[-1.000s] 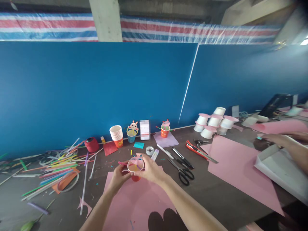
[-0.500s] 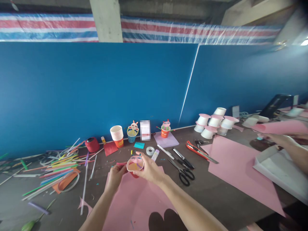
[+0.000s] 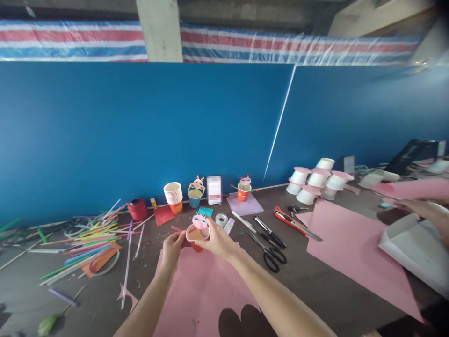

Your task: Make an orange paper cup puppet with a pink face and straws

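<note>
A: Since a second before, both hands and the cup [image 3: 197, 237] had drifted a little toward the wall, and the pink cut-out face on the cup's rim had turned up into plain sight.

B: Where was the cup, then?

A: Held between the hands, just above the far edge of the pink sheet [image 3: 199, 290] in front of the person. It was a red paper cup, mouth tilted toward the camera.

B: And the left hand [image 3: 172, 248]?

A: Curled around the cup's left side, fingers closed on the wall.

B: The right hand [image 3: 218, 241]?

A: Gripping the right side, thumb and fingers pinching near the rim.

B: What lay around them?

A: A tape roll [image 3: 221, 219] and a glue stick [image 3: 228, 226] just beyond the right hand. Scissors [image 3: 268, 252], pens [image 3: 268, 231] and a red cutter [image 3: 287, 219] further right. A heap of straws [image 3: 84, 238] was well off to the left, with a red spool [image 3: 137, 209] behind it.

B: Against the wall?

A: A stack of cups [image 3: 173, 196], a blue cup [image 3: 194, 196] with a bunny face, and an orange cup [image 3: 243, 189]. Further right stood white upturned cups [image 3: 317, 180] with pink tops, beside a large pink paper [image 3: 347, 243].

B: Anyone else?

A: Another person's hand [image 3: 417, 208] at the right edge, near a white tray [image 3: 414, 248]; its grip I could not tell.
</note>
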Motion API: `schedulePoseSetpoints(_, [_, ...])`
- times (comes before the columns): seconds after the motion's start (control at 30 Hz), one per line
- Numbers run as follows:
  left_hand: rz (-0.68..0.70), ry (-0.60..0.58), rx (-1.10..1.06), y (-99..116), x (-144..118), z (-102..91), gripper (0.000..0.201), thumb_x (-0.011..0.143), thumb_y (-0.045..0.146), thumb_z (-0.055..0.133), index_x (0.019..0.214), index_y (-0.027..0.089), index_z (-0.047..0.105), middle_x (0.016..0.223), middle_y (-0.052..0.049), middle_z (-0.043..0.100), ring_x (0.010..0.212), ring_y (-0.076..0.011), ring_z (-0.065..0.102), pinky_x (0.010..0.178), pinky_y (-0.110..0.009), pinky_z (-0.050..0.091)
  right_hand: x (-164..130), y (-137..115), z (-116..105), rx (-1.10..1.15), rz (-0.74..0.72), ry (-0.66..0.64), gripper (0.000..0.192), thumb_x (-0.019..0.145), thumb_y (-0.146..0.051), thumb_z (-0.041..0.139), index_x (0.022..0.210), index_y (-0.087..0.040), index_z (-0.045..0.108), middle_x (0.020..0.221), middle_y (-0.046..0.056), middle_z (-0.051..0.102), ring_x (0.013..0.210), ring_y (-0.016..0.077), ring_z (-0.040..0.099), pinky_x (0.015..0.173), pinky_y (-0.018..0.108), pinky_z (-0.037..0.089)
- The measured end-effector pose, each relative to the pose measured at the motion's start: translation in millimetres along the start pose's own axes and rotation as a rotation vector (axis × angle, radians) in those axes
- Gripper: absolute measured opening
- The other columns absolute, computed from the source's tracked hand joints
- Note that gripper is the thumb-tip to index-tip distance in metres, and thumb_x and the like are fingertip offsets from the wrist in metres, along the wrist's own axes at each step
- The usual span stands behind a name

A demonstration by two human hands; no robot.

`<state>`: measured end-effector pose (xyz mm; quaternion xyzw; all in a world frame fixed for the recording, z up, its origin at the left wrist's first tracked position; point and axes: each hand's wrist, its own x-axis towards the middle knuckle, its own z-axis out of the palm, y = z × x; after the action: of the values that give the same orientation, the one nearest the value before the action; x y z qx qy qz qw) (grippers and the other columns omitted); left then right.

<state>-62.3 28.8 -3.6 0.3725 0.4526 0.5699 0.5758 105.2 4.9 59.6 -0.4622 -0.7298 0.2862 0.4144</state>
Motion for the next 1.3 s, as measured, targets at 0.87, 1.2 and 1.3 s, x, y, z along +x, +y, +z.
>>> schedulePoseSetpoints(0.87, [0.008,0.018,0.432,8.5,5.7,-27.4,0.026,0.066,0.027,0.062,0.086,0.012,0.069,0.073,-0.01,0.07,0.071,-0.0198,0.064,0.055,-0.025,0.047,30.8,23.5,-37.5,-0.16,-0.126,0.138,0.067,0.073,-0.039,0.062,0.13,-0.017,0.032,0.123,0.015,0.049,0.112,0.0248,0.049,0.093,0.041,0.039])
schedulePoseSetpoints(1.2, [0.512,-0.533,1.206,4.3,-79.1,-57.6,0.055,0.078,0.036,0.052,0.13,0.026,0.04,0.134,-0.007,0.045,0.122,-0.0263,0.041,0.099,-0.04,0.036,-104.3,28.0,-46.7,-0.334,-0.005,-0.032,0.034,0.084,-0.027,0.046,0.115,-0.017,0.054,0.113,0.011,0.059,0.106,0.0239,0.054,0.092,0.039,0.043])
schedulePoseSetpoints(1.3, [0.706,-0.706,1.401,-22.5,-104.0,-53.5,0.09,0.072,0.051,0.055,0.14,0.021,0.004,0.142,-0.013,0.027,0.129,-0.0324,0.026,0.1,-0.046,0.032,-122.9,14.5,-30.3,-0.429,-0.077,-0.308,0.058,0.082,-0.028,0.048,0.136,-0.017,0.03,0.139,0.01,0.034,0.128,0.025,0.03,0.103,0.041,0.031])
